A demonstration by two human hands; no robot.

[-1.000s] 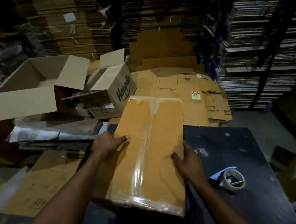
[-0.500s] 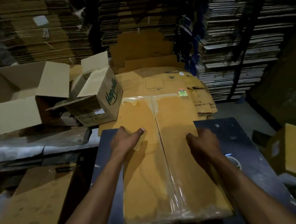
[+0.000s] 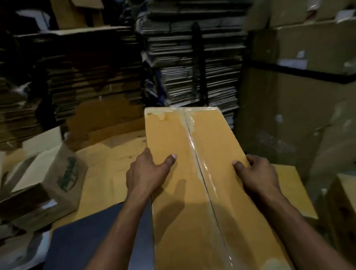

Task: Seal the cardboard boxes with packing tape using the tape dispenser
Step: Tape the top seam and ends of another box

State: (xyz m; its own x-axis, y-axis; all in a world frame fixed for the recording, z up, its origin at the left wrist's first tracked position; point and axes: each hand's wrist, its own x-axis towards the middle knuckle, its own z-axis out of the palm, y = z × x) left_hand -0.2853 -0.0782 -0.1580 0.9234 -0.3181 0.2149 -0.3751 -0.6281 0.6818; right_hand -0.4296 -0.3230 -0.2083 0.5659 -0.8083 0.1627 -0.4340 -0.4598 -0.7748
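Note:
A long brown cardboard box [image 3: 179, 200] fills the middle of the head view, its top seam covered by a strip of clear tape [image 3: 200, 169]. My left hand [image 3: 148, 174] grips the box's left edge, thumb lying on the top face. My right hand [image 3: 257, 175] grips the right edge, thumb on top and fingers curled over the side. The box is lifted and points away from me toward the right. The tape dispenser is not in view.
A dark table [image 3: 92, 252] lies under my left arm. An open printed box [image 3: 53, 186] lies on its side at the left on flat cardboard sheets [image 3: 110, 163]. Tall stacks of flattened cartons [image 3: 191, 57] stand behind. Large boxes [image 3: 308, 78] crowd the right side.
Both hands have carried the taped box up and to the right, off the table toward the right-hand boxes. The view has turned right, and the tape dispenser has left the frame.

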